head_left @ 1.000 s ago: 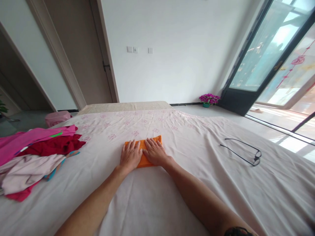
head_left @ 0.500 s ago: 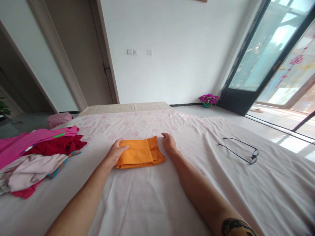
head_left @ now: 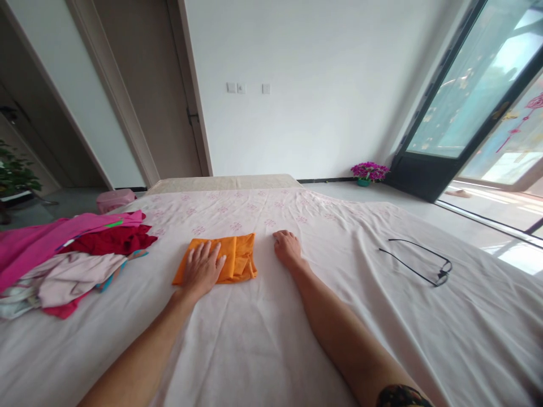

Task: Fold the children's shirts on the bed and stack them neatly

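An orange folded cloth [head_left: 229, 257] lies on the pale bedsheet [head_left: 250, 345] in front of me, its right end a little crumpled. My left hand [head_left: 203, 265] rests flat on the left half of it, fingers spread and pointing away. My right hand [head_left: 288, 247] sits on the sheet just right of the cloth, apart from it. Its fingers are loosely bent, with nothing visible in them.
At the left is a pile of clothes [head_left: 85, 254] in pink, red and pale colours. Black-framed glasses [head_left: 418, 263] lie on the sheet at the right. Beyond the bed are a pink stool [head_left: 115, 199] and a purple flower pot [head_left: 369, 172].
Both hands pressed on the cloth at first. Then my right hand came off to its right side, while the cloth shifted left with my left hand, which now lies flat on top.
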A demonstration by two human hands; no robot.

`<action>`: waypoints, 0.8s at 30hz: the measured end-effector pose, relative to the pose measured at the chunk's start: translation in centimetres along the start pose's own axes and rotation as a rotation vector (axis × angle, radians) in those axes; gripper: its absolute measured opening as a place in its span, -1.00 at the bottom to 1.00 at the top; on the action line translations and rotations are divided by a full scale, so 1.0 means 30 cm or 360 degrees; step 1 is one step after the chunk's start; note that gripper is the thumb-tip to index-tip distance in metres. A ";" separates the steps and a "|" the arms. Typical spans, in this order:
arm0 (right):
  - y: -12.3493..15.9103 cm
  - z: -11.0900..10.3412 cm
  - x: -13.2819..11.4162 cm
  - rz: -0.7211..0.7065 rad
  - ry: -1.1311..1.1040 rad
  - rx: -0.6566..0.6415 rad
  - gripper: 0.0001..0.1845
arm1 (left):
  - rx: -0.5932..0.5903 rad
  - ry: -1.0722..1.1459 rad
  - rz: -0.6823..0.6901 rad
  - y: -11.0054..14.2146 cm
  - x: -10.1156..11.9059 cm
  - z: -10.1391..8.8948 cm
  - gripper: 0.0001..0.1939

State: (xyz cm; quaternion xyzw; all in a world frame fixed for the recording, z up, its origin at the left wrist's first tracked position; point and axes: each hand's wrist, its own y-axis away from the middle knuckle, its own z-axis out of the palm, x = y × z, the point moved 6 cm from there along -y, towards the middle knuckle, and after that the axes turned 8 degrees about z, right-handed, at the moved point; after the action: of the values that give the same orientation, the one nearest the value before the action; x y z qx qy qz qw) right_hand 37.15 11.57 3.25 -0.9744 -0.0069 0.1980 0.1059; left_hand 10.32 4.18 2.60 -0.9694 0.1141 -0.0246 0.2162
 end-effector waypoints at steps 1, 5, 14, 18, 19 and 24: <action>0.002 -0.003 -0.002 -0.0007 -0.0011 0.0006 -0.54 | 0.0009 -0.0013 0.0005 0.008 0.006 0.006 -0.46; 0.011 -0.017 -0.022 -0.0117 -0.0122 0.0044 -0.50 | 0.0061 0.0025 0.0026 0.016 -0.002 -0.012 -0.47; 0.063 -0.020 -0.114 -0.0574 -0.0229 -0.0100 -0.47 | 0.0154 0.0261 0.0247 0.078 0.163 -0.165 -0.65; 0.077 -0.019 -0.147 -0.0719 -0.0226 -0.0168 -0.47 | 0.0101 0.0300 0.0245 0.089 0.178 -0.158 -0.79; 0.084 -0.020 -0.156 -0.0770 -0.0232 -0.0188 -0.46 | 0.0096 0.0318 0.0242 0.090 0.168 -0.155 -0.82; 0.160 -0.044 -0.212 -0.1111 -0.0275 -0.0365 -0.34 | 0.0072 0.0361 0.0197 0.108 0.109 -0.155 -0.92</action>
State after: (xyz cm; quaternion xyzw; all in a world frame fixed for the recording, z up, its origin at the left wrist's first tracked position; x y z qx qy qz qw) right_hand 31.67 6.26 5.88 -0.8987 -0.3695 0.2296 0.0561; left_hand 12.37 -1.36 5.41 -0.9464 0.1967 -0.1232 0.2248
